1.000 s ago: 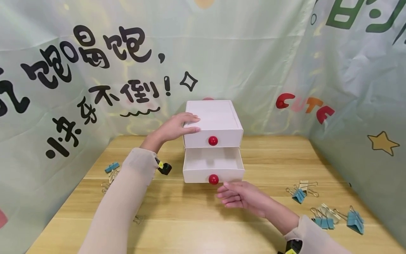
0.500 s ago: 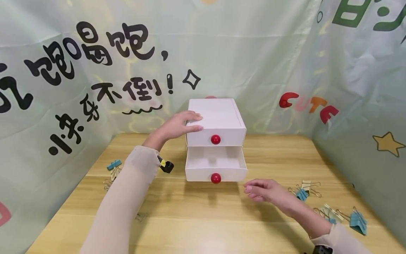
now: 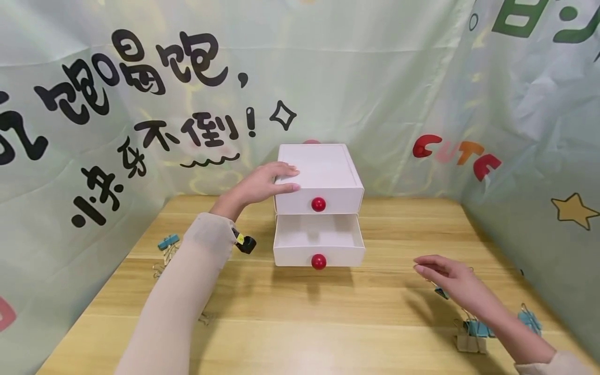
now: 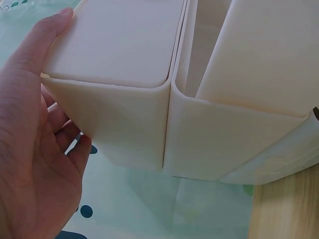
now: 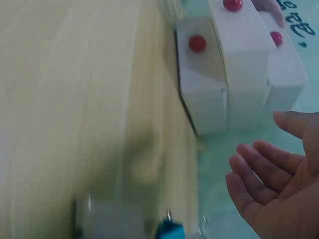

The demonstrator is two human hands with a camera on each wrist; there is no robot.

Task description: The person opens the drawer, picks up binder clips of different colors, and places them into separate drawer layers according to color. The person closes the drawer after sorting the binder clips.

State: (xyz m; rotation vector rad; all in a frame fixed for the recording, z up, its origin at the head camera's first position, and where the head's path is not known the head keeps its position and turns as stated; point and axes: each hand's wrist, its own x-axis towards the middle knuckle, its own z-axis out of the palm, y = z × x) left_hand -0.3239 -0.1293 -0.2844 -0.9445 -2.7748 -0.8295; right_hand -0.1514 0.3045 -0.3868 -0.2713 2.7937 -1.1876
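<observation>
A white drawer cabinet with red knobs stands at the back of the table. Its middle drawer is pulled out, and what shows of its inside is bare. The right wrist view reveals a closed bottom drawer underneath. My left hand rests on the cabinet's top left edge, fingers lying on the top and thumb near the front edge. Over the binder clips at the right, my right hand hovers with nothing in it, fingers extended and slightly bent. It partly covers a blue binder clip.
More binder clips lie at the right, including a white one and a blue one. Left of my left arm are further clips, one of them blue. A printed cloth hangs behind and beside the wooden table.
My right hand has moved from beside the pulled-out drawer rightward to over the clips. My left hand stays on the cabinet, and the drawer has not moved.
</observation>
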